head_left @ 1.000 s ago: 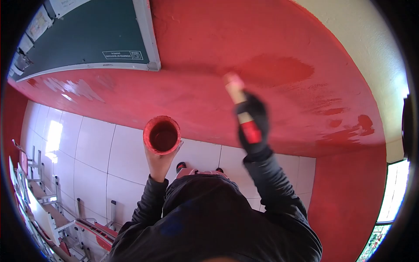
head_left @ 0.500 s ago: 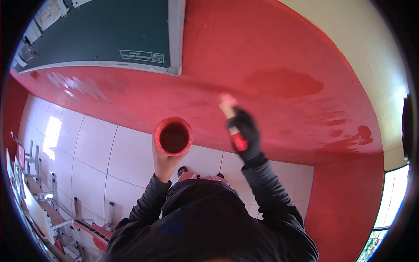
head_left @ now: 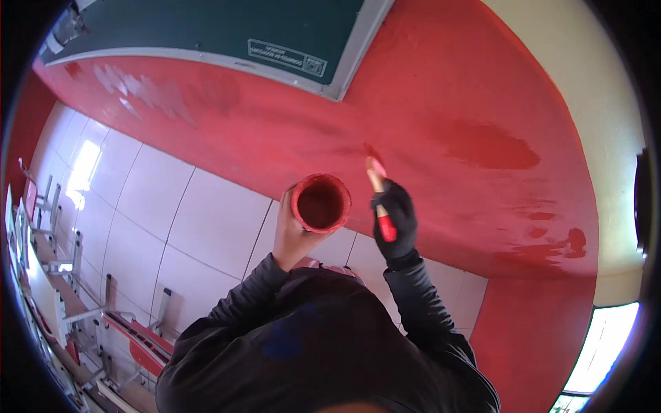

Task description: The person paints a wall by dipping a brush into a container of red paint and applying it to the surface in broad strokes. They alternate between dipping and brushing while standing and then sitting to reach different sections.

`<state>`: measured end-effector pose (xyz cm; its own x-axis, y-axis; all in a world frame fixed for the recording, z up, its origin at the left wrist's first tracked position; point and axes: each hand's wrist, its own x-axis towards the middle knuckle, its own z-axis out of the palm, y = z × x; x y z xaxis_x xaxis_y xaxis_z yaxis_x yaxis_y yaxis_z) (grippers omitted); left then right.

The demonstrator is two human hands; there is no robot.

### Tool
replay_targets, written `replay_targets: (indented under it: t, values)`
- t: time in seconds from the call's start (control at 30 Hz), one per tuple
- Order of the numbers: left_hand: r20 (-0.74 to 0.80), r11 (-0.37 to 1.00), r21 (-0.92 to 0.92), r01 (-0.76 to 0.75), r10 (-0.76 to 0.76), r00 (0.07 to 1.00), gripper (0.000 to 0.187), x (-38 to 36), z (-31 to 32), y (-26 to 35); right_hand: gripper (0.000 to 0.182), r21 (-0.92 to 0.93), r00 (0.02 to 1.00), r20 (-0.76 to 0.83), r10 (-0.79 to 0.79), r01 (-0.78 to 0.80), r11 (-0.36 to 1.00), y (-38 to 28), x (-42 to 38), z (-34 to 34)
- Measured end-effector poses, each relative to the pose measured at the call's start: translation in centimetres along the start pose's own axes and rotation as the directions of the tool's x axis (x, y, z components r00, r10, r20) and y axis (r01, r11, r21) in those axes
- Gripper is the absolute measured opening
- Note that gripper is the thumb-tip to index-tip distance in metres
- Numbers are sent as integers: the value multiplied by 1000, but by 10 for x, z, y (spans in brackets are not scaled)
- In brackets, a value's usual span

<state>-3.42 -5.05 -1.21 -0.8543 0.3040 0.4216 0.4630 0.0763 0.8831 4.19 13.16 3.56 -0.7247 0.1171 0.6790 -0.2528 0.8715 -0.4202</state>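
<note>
My bare left hand [head_left: 292, 237] is wrapped round a red-rimmed paint container [head_left: 296, 199], held upright with its mouth facing me; its inside looks dark red. In a black glove, my right hand [head_left: 397, 220] grips a paintbrush [head_left: 376, 180] by its wooden handle with a red end. The bristles point away from me, at the red wall [head_left: 289, 131]. A small darker red mark shows at the bristle tip, and contact with the wall appears likely but is blurred. Further right on the wall is a wet-looking darker red patch [head_left: 492, 144].
A green board [head_left: 206, 34] with a pale frame hangs on the wall at upper left. Chairs with metal legs [head_left: 138, 337] stand at lower left on white floor tiles [head_left: 206, 220]. At right are a cream wall section [head_left: 551, 55] and a bright window [head_left: 602, 351].
My view has turned, so the board sits further right. The container in my left hand has shifted right in view. My right hand and brush have moved slightly right and now look sharper.
</note>
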Motion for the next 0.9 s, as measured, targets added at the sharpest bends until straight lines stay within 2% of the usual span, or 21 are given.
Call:
replay_targets:
  t: [0.07,0.13,0.2,0.23,0.3,0.37,0.43,0.5,0.57,0.63,0.7,0.73,0.9]
  values:
    - [25,1000,-7,-1,1,1000,77,-2,-1,-2,19,-4,985,-128,113,-114,993,-20,11,-17]
    - [20,998,-57,33,-32,999,77,-6,0,-4,18,96,907,-203,369,-357,929,-35,22,-37]
    - [41,994,-101,38,-34,999,75,-9,-1,-5,22,546,800,-253,544,-346,763,-54,37,-50]
    - [45,994,-100,52,-48,998,75,-9,1,-7,22,544,797,-244,553,-359,758,-62,43,-56]
    - [16,994,-111,0,2,1000,79,-10,5,-9,23,432,836,-122,534,-440,787,-76,51,-65]
    - [19,994,-106,-4,6,1000,77,-9,5,-6,19,491,827,-75,558,-456,742,-85,54,-56]
    - [18,994,-104,-15,17,1000,76,-8,2,-2,19,272,815,149,560,-578,770,-87,53,-46]
    - [32,993,-114,-29,33,999,78,-7,0,1,16,312,814,127,566,-575,757,-91,54,-32]
    - [26,991,-131,-6,10,1000,79,-9,-2,5,13,21,928,239,286,-300,954,-84,53,-23]
    - [23,988,-151,14,-11,1000,80,-9,-3,6,12,29,904,253,345,-363,931,-89,56,-14]
    - [17,988,-153,9,-7,1000,81,-10,-3,5,14,33,850,365,379,-418,908,-86,55,-7]
    - [18,988,-152,13,-11,1000,81,-11,-4,5,15,14,883,348,316,-341,940,-79,49,-1]
    - [21,982,-188,27,-24,999,79,-13,-3,0,16,32,895,343,285,-315,949,-75,44,7]
